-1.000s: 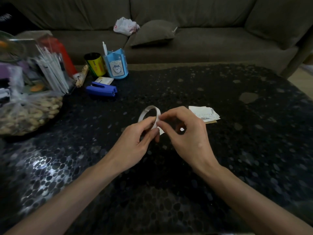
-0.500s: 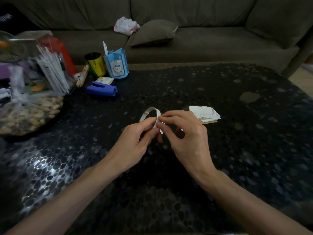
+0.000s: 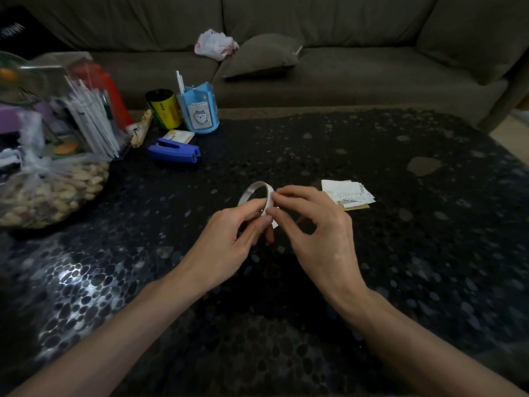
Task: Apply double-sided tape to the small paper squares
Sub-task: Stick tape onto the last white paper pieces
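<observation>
The thin white ring of double-sided tape (image 3: 246, 194) is up over the dark pebbly table (image 3: 400, 253). The left hand (image 3: 229, 242) has a tight grip on it. The right hand (image 3: 320, 236) pinches a small white piece (image 3: 274, 223) at the ring's edge. A pile of small white paper squares (image 3: 347, 191) lies near, on the table.

A dull olive-brown sofa (image 3: 343, 67) fills the whole top of the frame, its seat cushions running from left to right. A matching loose cushion (image 3: 262, 57) leans near the middle of the seat, with a crumpled white plastic bag (image 3: 216, 47) just beside it on the left. The low bench (image 3: 315, 138) in front is black and glossy, patterned like pebbles. The room is dim; a white glare (image 3: 77, 279) shines at lower left. Pale floor (image 3: 515, 124) shows at the right edge.
</observation>
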Tool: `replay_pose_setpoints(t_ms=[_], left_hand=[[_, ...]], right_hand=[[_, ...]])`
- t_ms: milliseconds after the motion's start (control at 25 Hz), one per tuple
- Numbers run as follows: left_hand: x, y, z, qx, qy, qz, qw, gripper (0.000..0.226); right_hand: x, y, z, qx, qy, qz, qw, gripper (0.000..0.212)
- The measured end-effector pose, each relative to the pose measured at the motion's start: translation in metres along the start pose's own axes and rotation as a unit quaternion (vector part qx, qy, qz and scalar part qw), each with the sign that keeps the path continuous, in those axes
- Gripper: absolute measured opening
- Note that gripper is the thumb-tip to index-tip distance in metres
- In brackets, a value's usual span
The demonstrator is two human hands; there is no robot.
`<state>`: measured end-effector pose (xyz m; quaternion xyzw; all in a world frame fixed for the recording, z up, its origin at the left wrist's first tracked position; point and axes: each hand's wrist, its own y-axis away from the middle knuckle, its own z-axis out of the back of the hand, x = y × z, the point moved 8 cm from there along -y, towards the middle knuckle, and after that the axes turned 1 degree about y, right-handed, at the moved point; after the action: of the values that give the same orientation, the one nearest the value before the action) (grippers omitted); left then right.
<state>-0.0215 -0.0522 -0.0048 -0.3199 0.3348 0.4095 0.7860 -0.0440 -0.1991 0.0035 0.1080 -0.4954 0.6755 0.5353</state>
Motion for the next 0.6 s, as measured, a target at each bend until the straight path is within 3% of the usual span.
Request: replay_pose_setpoints(t_ms=[200,440,600], left_hand=[[0.001,0.000,0.002,-0.007,-0.006,0.004,1.000,0.019],[0.000,-0.001,0.002,-0.014,-0.014,0.005,1.000,0.019],[0.003,-0.004,0.006,-0.041,0.012,0.019,0.999,0.022]], right_hand=[[0.002,0.000,0.003,-0.015,0.001,0.010,1.000,0.016],[-0.013,-0.004,-0.003,0.031,-0.127,-0.109,0.985,0.012],[-0.015,-0.005,-0.007,0.035,-0.174,-0.136,0.975,0.009]])
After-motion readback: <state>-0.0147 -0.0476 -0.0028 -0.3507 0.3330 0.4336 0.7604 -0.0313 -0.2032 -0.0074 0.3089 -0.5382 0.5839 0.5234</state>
